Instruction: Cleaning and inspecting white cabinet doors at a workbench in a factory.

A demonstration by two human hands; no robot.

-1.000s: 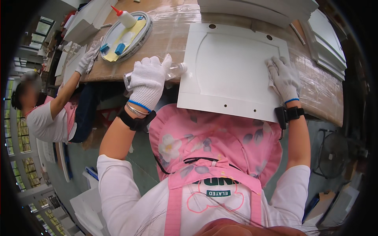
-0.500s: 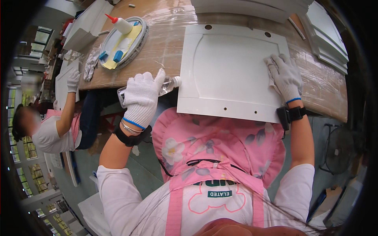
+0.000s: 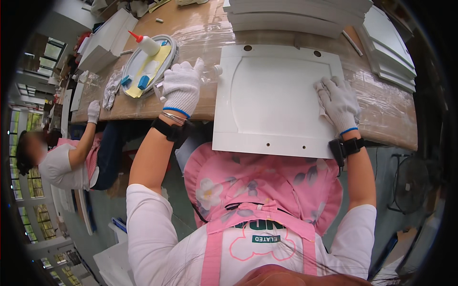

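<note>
A white panel with a recessed middle lies on the table in front of me, its near edge overhanging my apron. My gloved left hand is closed around a clear bottle lying sideways, its white cap toward the panel's left edge. Most of the bottle is hidden behind the glove. On the panel's right side rests my gloved right hand, with a pale cloth pressed under its fingers.
Left of my left hand, a round lid carries a red-tipped squeeze bottle, a yellow sheet and blue blocks. Gloves lie beside it. Stacks of white panels stand at the back and right. A co-worker stands at left.
My left hand has carried the bottle away from the table's near edge, farther over the tabletop. My right hand stays on the cloth. The co-worker's gloved hand has come nearer to their body.
</note>
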